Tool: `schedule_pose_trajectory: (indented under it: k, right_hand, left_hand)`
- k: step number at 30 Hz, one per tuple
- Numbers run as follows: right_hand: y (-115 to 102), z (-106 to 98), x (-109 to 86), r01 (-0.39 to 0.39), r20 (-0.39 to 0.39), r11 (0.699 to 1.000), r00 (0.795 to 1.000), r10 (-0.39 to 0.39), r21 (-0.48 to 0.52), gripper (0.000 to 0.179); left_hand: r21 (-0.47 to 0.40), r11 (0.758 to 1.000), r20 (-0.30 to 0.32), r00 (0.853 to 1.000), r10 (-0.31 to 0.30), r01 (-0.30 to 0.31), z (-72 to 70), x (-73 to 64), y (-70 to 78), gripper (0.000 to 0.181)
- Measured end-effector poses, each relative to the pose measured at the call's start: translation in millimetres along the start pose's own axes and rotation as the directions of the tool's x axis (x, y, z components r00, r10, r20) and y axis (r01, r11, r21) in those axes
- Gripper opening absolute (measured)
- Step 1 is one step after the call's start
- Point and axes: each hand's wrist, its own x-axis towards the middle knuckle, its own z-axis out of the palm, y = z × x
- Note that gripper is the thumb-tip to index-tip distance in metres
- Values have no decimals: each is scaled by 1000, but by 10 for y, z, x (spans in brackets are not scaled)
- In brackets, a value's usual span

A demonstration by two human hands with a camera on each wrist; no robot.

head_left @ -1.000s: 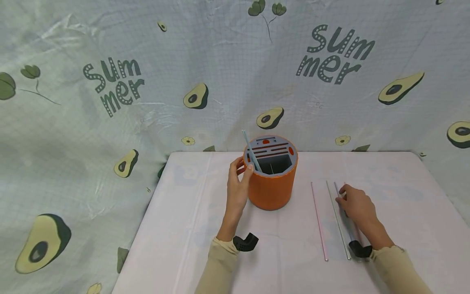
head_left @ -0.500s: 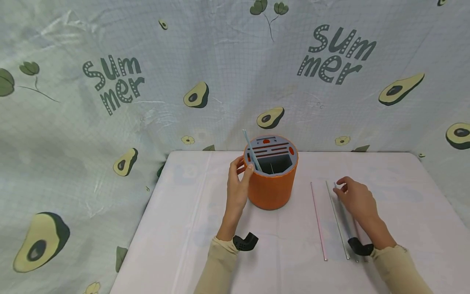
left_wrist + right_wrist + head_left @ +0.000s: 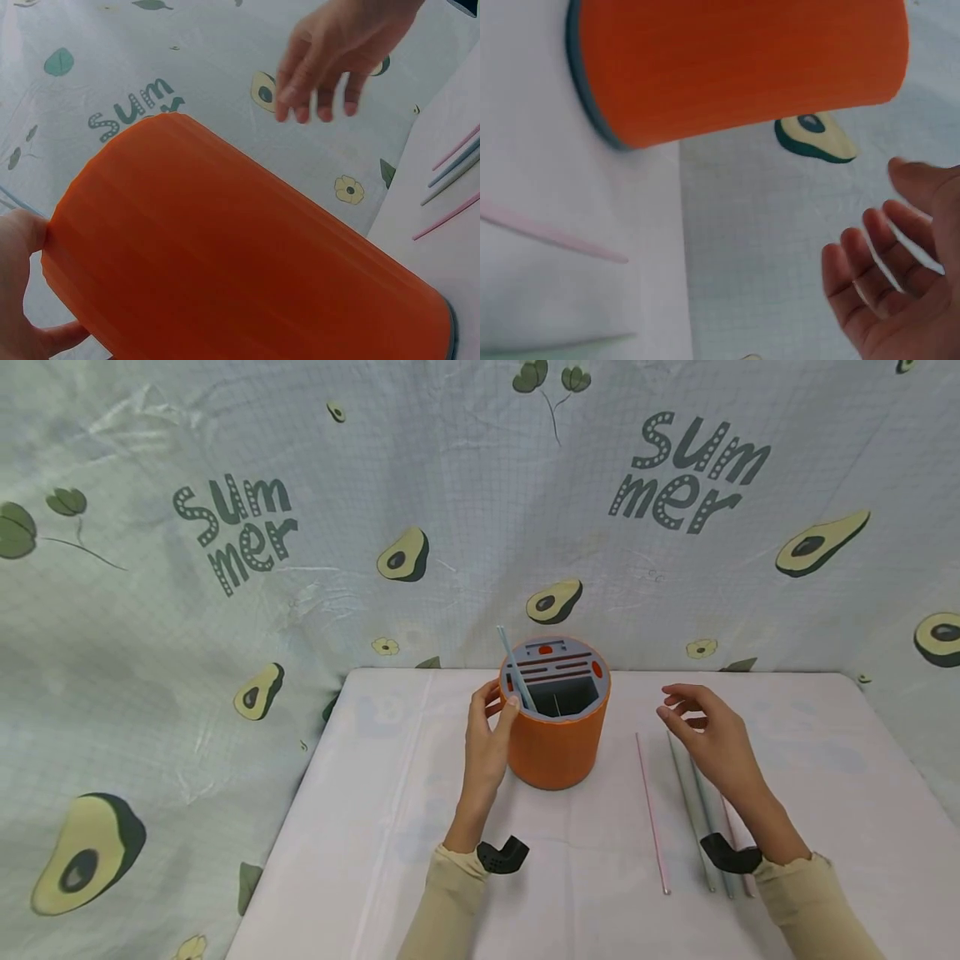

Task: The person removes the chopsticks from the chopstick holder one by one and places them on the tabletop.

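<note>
An orange round holder [image 3: 557,752] with a slotted grey top stands upright on the table. A pale blue stick [image 3: 513,664] leans out of it at the left. My left hand [image 3: 487,743] grips the holder's left rim, thumb in front and fingers partly hidden behind. My right hand [image 3: 716,739] is raised to the right of the holder, fingers loosely bent, with nothing between them. Beneath that hand and forearm lie a green stick [image 3: 703,852], a blue-grey stick [image 3: 726,877] and a pink stick [image 3: 746,881]. Another pink stick [image 3: 654,827] lies nearer the holder.
The white-covered table [image 3: 360,827] ends at a back edge just behind the holder. Beyond hangs a pale sheet [image 3: 465,468] printed with avocados and lettering.
My right hand has lifted off the sticks and moved up and slightly left, its fingers spreading. The left hand and the holder have stayed in place.
</note>
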Motion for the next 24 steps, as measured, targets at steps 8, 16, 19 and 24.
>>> schedule_pose_trajectory:
  k: [8, 16, 19, 24]
  right_hand:
    - [-265, 69, 113, 196, -49, 966, 980, -191, 166, 41]
    - [-478, 159, 244, 313, -56, 933, 950, -308, 176, 39]
    - [-546, 208, 285, 337, -53, 925, 941, -333, 176, 38]
    - [-661, 293, 361, 378, -31, 909, 925, -379, 173, 35]
  left_hand:
    - [3, 1000, -8, 1000, -5, 5, -4, -6, -1, 54]
    - [1, 1000, -2, 1000, 7, -7, -2, -15, 9, 55]
    - [0, 1000, 1, 1000, 5, -5, 1, -15, 7, 55]
    - [0, 1000, -1, 1000, 7, -7, 2, -14, 15, 55]
